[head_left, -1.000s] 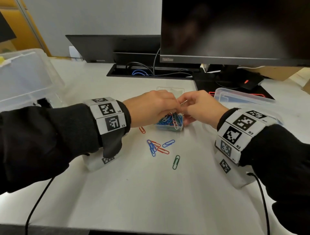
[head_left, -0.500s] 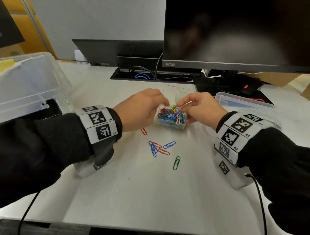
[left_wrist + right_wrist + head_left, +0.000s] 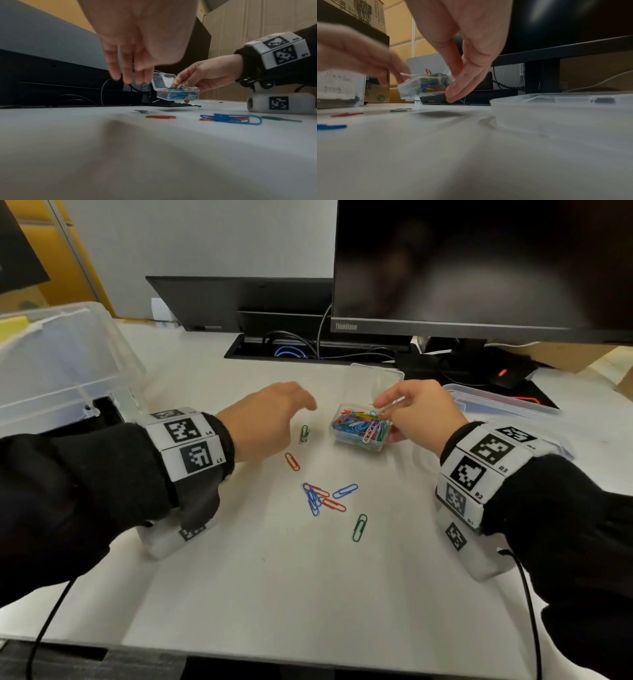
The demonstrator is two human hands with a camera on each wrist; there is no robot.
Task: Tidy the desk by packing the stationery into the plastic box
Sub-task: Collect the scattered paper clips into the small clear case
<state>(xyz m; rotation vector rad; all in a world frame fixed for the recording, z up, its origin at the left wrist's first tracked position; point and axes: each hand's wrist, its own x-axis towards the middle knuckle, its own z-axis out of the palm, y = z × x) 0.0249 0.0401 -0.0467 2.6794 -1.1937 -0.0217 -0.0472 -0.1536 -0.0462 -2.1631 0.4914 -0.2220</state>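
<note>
A small clear paper clip box [image 3: 358, 430] with its lid up holds many coloured clips. My right hand [image 3: 390, 409] pinches its right end between thumb and fingers, and in the left wrist view the box [image 3: 178, 93] hangs just above the desk. My left hand [image 3: 301, 402] hovers to the left of it, fingers [image 3: 130, 75] relaxed and pointing down, holding nothing. A green clip [image 3: 303, 434] lies right below it. A red clip [image 3: 292, 461], a blue and red cluster [image 3: 318, 498], a blue clip [image 3: 345, 491] and another green clip [image 3: 359, 527] lie loose on the white desk.
A large clear plastic box [image 3: 61, 364] stands at the left edge. Its flat lid [image 3: 496, 402] lies to the right, behind my right wrist. A monitor [image 3: 479, 268] and a cable tray [image 3: 308, 350] close off the back. Both wrist cameras sit low on the desk.
My left hand has let go of the small clip box and drawn away to the left, uncovering a green clip. My right hand keeps its hold on the box.
</note>
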